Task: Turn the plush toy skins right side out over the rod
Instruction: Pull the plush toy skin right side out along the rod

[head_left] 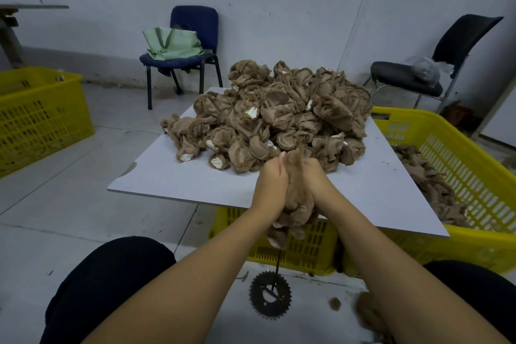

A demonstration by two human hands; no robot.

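A brown plush toy skin [293, 204] hangs between my two hands in front of the board's near edge. My left hand [270, 179] grips its left side and my right hand [317, 176] grips its right side, fingers curled into the fabric. Below the skin a thin dark rod [277, 260] runs down to a black toothed sprocket base [270, 294] on the floor; the rod's top is hidden inside the skin. A big heap of inside-out brown skins [273, 114] with white patches lies on the white board [173, 176].
The board rests on a yellow crate [307, 248]. A larger yellow crate [460, 165] at right holds more brown skins. Another yellow crate [42, 114] stands at left. Two chairs are by the wall, one [192, 36] with a green bag. My knees flank the sprocket.
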